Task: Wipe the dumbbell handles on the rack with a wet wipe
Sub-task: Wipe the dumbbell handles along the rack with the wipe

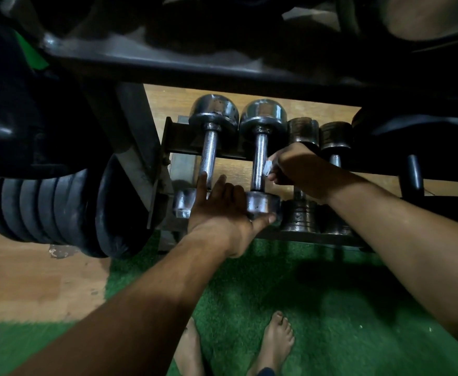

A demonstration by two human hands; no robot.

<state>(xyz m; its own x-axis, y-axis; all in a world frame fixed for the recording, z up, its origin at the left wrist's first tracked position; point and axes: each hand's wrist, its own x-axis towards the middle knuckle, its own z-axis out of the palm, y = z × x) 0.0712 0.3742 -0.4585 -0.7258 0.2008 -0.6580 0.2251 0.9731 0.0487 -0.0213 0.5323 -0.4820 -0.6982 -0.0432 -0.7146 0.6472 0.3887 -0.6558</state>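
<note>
Head view: on the rack's (223,151) low shelf, the right hand (294,166) pinches a white wipe (268,167) against the second chrome dumbbell's handle (259,161). The left hand (222,210), fingers straight, rests on that dumbbell's near head (263,203).

Glossy chrome dumbbell (260,156), knurled metal handle; rough green turf (290,289).

Stacked black weight plates (59,210) sit left, beside green turf (317,308) and wooden floor (32,280).
</note>
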